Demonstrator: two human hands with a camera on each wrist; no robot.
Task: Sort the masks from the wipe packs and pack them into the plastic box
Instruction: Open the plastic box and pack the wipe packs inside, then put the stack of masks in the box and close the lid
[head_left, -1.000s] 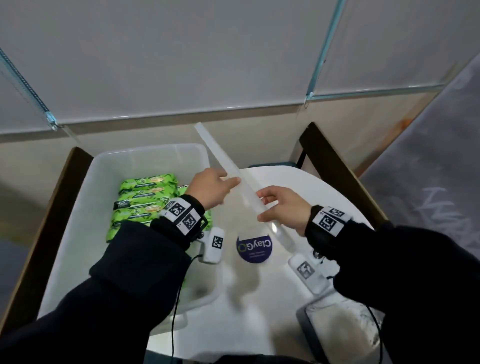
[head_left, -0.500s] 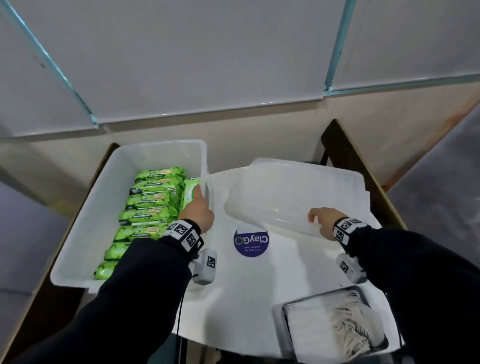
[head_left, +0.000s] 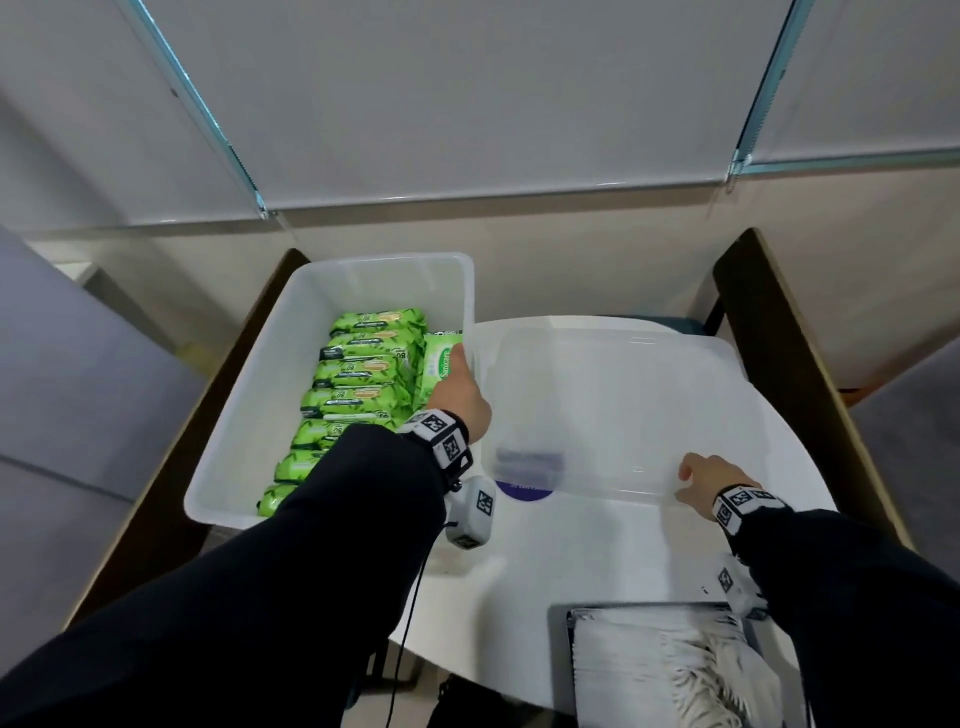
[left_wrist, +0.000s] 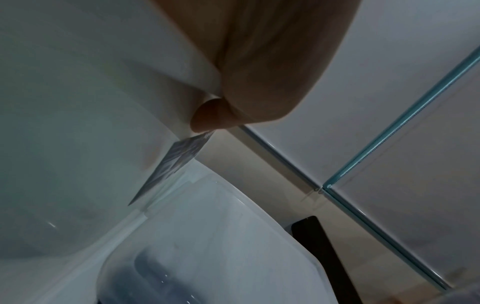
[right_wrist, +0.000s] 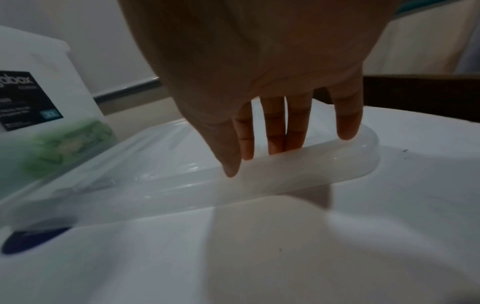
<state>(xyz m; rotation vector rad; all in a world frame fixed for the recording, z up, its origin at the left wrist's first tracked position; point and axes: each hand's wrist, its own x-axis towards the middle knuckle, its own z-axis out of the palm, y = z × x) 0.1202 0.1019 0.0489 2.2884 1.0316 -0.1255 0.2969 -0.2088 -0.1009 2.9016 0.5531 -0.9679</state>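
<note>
The lid (head_left: 618, 410) is off the box (head_left: 249, 410) and lies on the white desk (head_left: 597, 561) just to the box's right, covering part of a purple sticker (head_left: 524, 488); so the step in hand looks like the opening of the box, with the lid being set aside, and the packing proper not yet finished.

The right hand (head_left: 709, 480) is at the lid's near edge; in the right wrist view its fingers (right_wrist: 275, 131) run nearly straight down onto the rim, holding nothing closed, with the thumb against the lid's side. The left hand (head_left: 460, 400) is at the box's right wall; the left wrist view shows a thumb and fingers (left_wrist: 207, 117) pinching that wall's rim.

The wipes (head_left: 358, 384) are already in the box, a green row along its middle with one paler pack beside them under the left hand; the masks (head_left: 670, 670) sit in a tray (head_left: 558, 649) at the desk's near right, well apart from the box.

Next, by my judgement: let go of the lid, reach back to the tray, take up the masks as a stack, and lay them in the box's free space; the loose ear loops may snag or scatter.
</note>
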